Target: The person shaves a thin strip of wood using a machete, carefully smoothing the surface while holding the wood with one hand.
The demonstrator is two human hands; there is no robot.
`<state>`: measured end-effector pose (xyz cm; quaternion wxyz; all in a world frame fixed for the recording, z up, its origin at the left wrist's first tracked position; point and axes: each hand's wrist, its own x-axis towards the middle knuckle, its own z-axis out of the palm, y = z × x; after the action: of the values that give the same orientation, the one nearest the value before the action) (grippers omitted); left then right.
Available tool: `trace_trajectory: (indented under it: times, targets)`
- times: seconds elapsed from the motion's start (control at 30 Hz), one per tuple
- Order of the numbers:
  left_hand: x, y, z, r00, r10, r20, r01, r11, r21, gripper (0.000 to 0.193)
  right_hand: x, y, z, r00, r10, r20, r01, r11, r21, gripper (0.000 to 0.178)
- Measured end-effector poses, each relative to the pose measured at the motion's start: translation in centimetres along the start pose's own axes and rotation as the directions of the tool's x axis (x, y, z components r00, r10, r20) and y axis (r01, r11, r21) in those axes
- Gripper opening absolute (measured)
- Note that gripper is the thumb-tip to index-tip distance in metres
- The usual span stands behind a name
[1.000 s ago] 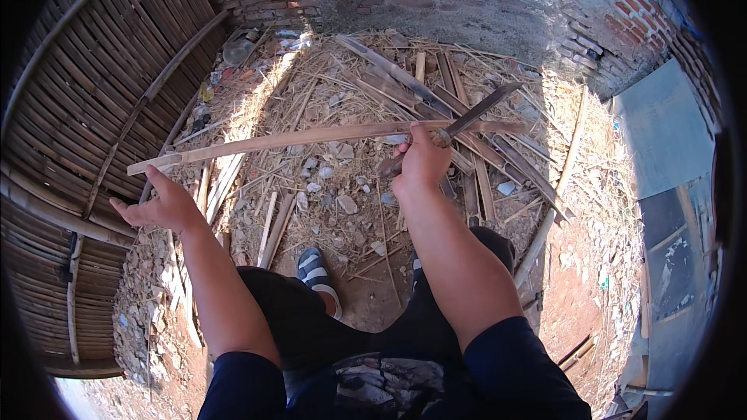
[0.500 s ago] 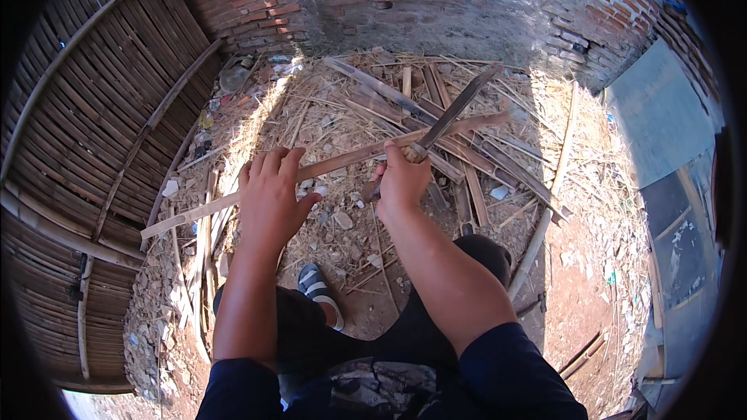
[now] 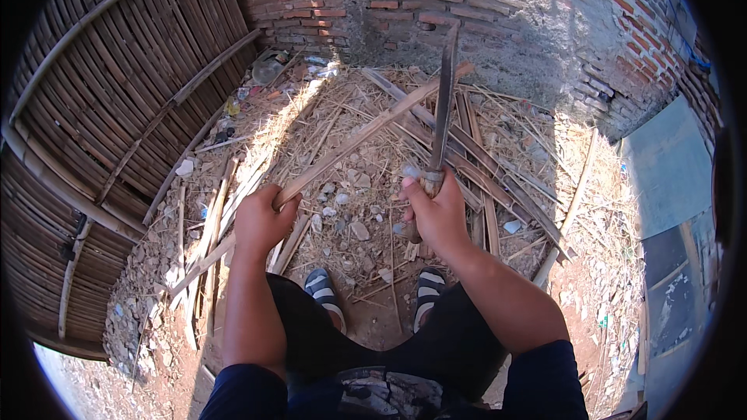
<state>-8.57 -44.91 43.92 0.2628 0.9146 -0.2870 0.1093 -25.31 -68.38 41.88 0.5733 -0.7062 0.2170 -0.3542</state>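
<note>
Bamboo strip (image 3: 366, 137), apparently split already, is extending uncut through the left hand (image 3: 264, 222), fingers gripping it; the right hand (image 3: 440, 214) is clasping a machete (image 3: 444, 101).

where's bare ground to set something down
Mostly bare dirt lies between the sandals, and right of the right forearm, bordered by sunlit rubble. Crowded: beneath the machete, bamboo strips lie heaped toward the brick wall.

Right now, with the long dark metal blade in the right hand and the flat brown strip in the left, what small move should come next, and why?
Perhaps tilt the long dark metal blade toward the flat brown strip's far half: the right hand grips the blade's wooden handle, and the left hand holds the strip nearer the body, clear of the blade.
</note>
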Motion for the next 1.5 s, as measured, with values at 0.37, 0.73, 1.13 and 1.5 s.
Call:
trace_trajectory:
  times: [0.37,0.73,1.13,1.5]
  targets:
    - [0.4,-2.0,1.9,0.999,-0.048,0.013,0.048,0.998,-0.04,0.044,2.4,1.7,-0.4,0.842,-0.253,0.477,0.531,0.545,-0.649,0.033]
    - [0.0,-1.2,1.9,0.998,-0.012,0.066,0.018,0.997,-0.081,0.059,3.9,1.7,-7.0,0.958,-0.248,0.142,0.275,0.666,-0.694,0.036]
    - [0.0,-0.3,1.9,0.999,0.041,0.033,-0.041,0.999,-0.004,0.051,4.0,1.3,-7.5,0.96,-0.154,0.234,0.28,0.562,-0.778,0.029]
    - [-0.1,0.9,2.7,0.997,0.064,-0.035,-0.064,0.998,-0.014,0.046,2.5,1.8,-6.5,0.884,-0.077,0.46,0.411,0.593,-0.692,0.036]
